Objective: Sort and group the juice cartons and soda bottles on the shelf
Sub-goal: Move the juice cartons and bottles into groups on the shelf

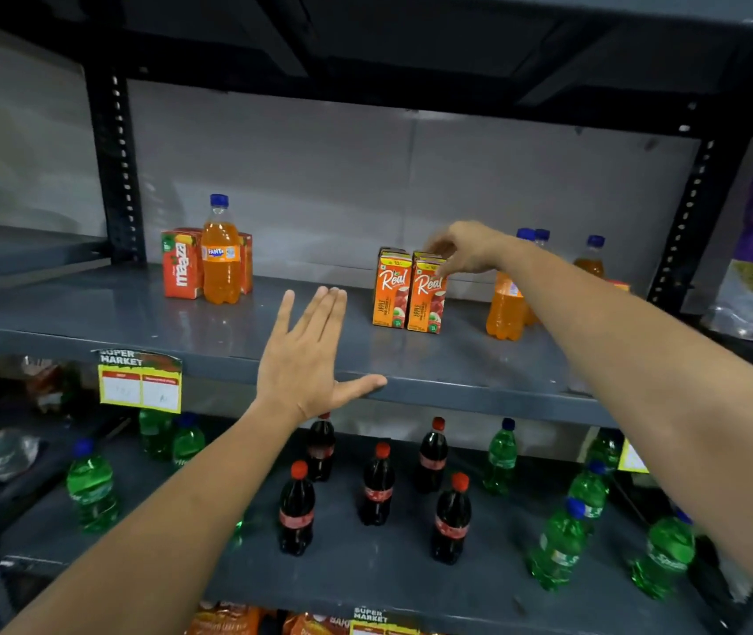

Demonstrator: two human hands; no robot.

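Shelf (90,323): right hand (466,249) fingers curled atop apple juice cartons (409,295); left hand (310,359) hovered flat, fingers spread.

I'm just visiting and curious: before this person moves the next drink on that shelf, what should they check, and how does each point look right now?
1. Right hand reaches the Real apple cartons: ok, fingers at the top of the right-hand carton, firm hold not shown.
2. Left hand free: ok, open, thumb on the shelf edge.
3. Cartons upright: ok.
4. Bare shelf between cartons and Fanta bottle: ok.
5. Orange bottles under the right forearm safe from a knock: cannot tell.
6. Maaza cartons grouped apart from soda: not ok, the Fanta bottle stands in front of them.
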